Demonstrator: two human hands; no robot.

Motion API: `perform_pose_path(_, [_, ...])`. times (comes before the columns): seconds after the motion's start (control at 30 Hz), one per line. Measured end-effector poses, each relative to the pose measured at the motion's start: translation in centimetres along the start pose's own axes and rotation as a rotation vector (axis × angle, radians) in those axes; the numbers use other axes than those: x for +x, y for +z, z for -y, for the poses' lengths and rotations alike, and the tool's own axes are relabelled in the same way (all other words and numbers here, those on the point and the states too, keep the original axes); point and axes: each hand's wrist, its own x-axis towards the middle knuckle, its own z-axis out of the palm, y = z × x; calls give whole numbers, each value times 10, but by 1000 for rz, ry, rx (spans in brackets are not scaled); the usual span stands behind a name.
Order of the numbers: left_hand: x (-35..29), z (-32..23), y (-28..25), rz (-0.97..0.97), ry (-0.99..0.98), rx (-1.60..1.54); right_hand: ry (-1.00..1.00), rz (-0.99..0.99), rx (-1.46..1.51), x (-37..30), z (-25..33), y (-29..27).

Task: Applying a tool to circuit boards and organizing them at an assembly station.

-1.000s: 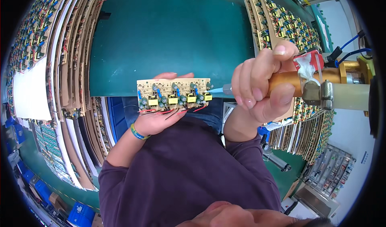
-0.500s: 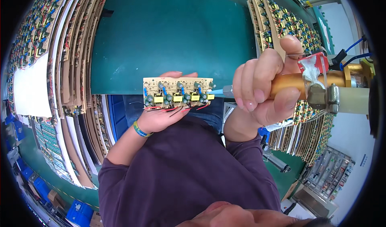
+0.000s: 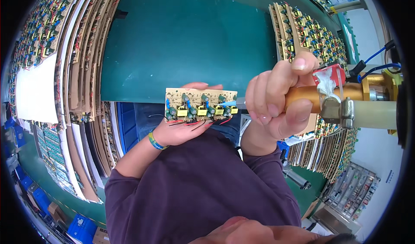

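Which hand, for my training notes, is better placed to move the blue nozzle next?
Probably the right hand: it grips the golden tool bearing the blue nozzle, while the left hand holds the circuit board.

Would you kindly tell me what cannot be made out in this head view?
Head view:
Circuit board: underside, facing away over the left hand.
Blue nozzle: tip too small to tell whether it touches.
Gold handle: partly covered by the right hand.
Left board stack: top cut off by the upper edge.

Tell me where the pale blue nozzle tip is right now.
In the head view, slightly right of centre, the pale blue nozzle tip points over the circuit board's right part, left of the right hand.
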Motion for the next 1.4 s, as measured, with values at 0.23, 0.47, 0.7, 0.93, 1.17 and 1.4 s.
perform_pose_path(0.23, [0, 1, -1, 11, 6, 48, 9, 6, 19, 0, 1, -2])
perform_pose_path(0.47, [-1, 0, -4, 16, -9, -12, 1, -53, -25, 3, 2, 5])
perform_pose_path(0.7, [11, -4, -22, -53, 9, 78, -58, -77, -40, 11, -6, -8])
perform_pose_path(0.93, [44, -22, -61, -152, 12, 93, -187, -175, -170, 39, -22, -49])
perform_pose_path(1.17, [54, -33, -80, -107, -74, 25, -220, -191, -174, 46, -30, -75])
perform_pose_path(1.4, [62, -33, -86, -76, -122, 39, -195, -129, -201, 54, -33, -82])
